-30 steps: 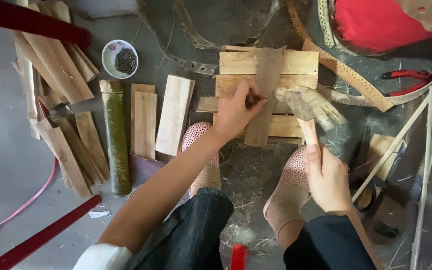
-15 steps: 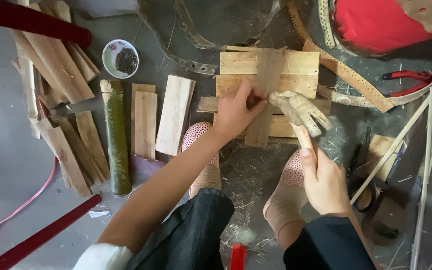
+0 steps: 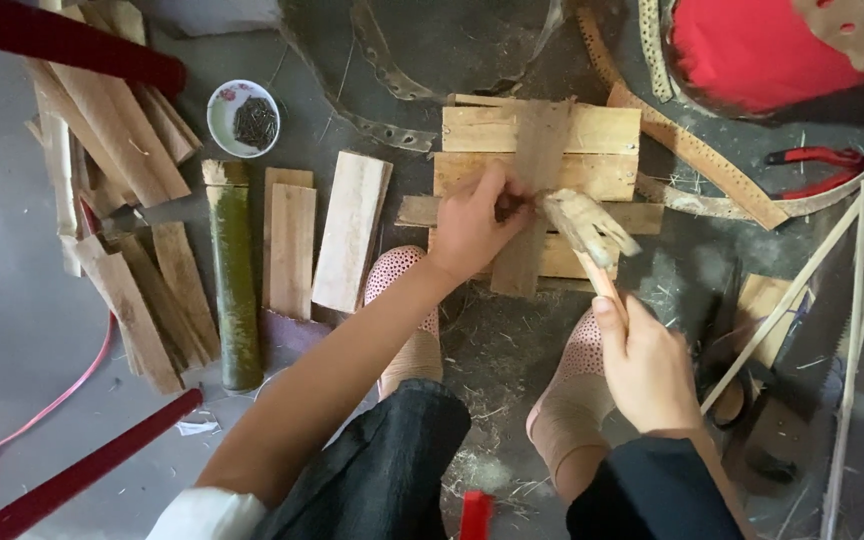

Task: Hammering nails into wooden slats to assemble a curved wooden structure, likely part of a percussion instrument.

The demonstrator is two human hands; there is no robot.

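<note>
the right hand (image 3: 652, 370) grips the hammer (image 3: 587, 228) by its handle, head down at the grey cross strip (image 3: 534, 180) laid over the wooden slats (image 3: 597, 130). the left hand (image 3: 477, 220) pinches at the strike point, apparently steadying a nail too small to see. risk: an off-centre blow hits the fingertips (image 3: 508, 205), or bends the nail.

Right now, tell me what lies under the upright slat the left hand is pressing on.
Under the upright slat lie horizontal wooden boards, stacked side by side. The left hand and hammer cover its middle, so the board beneath there and any nail cannot be seen.
</note>
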